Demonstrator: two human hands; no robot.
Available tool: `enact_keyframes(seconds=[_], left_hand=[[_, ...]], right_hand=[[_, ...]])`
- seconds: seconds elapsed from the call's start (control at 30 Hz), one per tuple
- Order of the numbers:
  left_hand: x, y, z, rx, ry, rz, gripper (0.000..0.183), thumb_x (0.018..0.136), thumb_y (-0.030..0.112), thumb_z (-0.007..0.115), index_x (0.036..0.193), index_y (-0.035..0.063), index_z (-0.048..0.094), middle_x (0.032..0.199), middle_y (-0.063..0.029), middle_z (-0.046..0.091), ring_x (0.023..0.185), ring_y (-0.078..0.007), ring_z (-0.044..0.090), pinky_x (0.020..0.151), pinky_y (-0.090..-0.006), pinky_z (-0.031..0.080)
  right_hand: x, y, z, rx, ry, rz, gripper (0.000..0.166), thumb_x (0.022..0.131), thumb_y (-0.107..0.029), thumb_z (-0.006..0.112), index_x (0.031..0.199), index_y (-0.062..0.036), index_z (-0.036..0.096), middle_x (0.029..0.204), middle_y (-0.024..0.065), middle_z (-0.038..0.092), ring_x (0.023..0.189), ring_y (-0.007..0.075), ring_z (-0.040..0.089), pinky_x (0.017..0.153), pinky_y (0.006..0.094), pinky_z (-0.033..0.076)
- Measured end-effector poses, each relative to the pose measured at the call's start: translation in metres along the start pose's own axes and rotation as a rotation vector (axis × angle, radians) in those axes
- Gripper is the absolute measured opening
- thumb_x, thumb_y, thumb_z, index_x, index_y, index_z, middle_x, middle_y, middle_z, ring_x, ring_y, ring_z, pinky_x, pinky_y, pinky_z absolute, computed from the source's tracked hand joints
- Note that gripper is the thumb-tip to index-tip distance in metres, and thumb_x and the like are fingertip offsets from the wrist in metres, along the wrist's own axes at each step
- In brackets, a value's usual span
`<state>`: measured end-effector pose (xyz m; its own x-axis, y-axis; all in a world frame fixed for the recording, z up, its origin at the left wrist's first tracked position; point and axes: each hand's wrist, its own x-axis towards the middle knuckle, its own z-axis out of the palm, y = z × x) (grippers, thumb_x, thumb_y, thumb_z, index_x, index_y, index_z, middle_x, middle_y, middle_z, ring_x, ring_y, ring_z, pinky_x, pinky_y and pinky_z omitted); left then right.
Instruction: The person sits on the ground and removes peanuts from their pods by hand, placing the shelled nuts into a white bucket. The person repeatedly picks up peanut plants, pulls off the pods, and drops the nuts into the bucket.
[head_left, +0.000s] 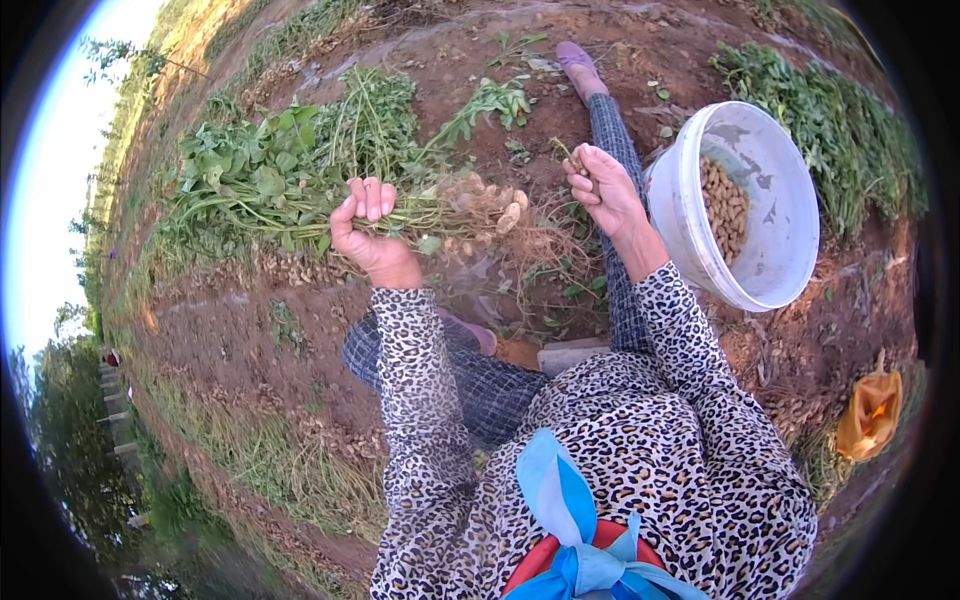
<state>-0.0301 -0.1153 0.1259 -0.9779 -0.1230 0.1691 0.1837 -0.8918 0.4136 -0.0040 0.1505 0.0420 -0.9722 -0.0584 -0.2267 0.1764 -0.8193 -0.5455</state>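
My left hand (373, 232) is closed around the stems of a bunch of peanut plants (292, 202). The leaves point left, while the roots with peanut pods (510, 214) stick out to the right of my fist. Up and right of those roots, my right hand (607, 187) pinches a short green stem piece (564, 156) between thumb and fingers; whether a pod is under the fingers is hidden. Just right of my right forearm stands a white plastic bucket (784, 202), tilted in the view, with a heap of peanuts (724, 210) inside.
My legs are spread on the reddish soil around the plants. More cut peanut plants (832, 142) lie beyond the bucket at right. An orange bag (870, 416) sits at the lower right. Loose pods (300, 268) lie along the row at left. A grey block (570, 356) is close beneath me.
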Motion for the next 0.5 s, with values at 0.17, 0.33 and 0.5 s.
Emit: enact_keyframes(seconds=[0.17, 0.33, 0.5], left_hand=[[0.002, 0.003, -0.006, -0.1, -0.056, -0.034, 0.018, 0.072, 0.006, 0.051, 0.066, 0.0095, 0.034, 0.058, 0.0016, 0.032, 0.052, -0.008, 0.034, 0.05, -0.0213, 0.033], [0.002, 0.004, -0.002, -0.077, -0.043, -0.021, 0.019, 0.073, 0.005, 0.05, 0.064, 0.0107, 0.034, 0.058, 0.0015, 0.031, 0.051, -0.008, 0.035, 0.05, -0.021, 0.033], [0.006, 0.014, -0.008, -0.073, -0.068, 0.021, 0.018, 0.073, 0.006, 0.05, 0.063, 0.0105, 0.035, 0.058, 0.0016, 0.032, 0.051, -0.0081, 0.036, 0.05, -0.0216, 0.033]], right_hand=[[-0.002, 0.0, 0.004, -0.022, -0.007, 0.013, 0.015, 0.088, -0.016, 0.056, 0.088, -0.0017, 0.056, 0.077, 0.0048, 0.053, 0.058, 0.0071, 0.046, 0.04, 0.0135, 0.03], [-0.003, 0.001, 0.001, -0.033, 0.026, -0.001, 0.016, 0.088, -0.017, 0.056, 0.089, -0.0014, 0.057, 0.078, 0.0049, 0.054, 0.059, 0.0073, 0.047, 0.039, 0.0136, 0.03], [-0.003, 0.003, -0.005, -0.113, 0.093, -0.041, 0.018, 0.089, -0.019, 0.054, 0.09, -0.0013, 0.057, 0.075, 0.0052, 0.056, 0.057, 0.0074, 0.048, 0.039, 0.0144, 0.029]])
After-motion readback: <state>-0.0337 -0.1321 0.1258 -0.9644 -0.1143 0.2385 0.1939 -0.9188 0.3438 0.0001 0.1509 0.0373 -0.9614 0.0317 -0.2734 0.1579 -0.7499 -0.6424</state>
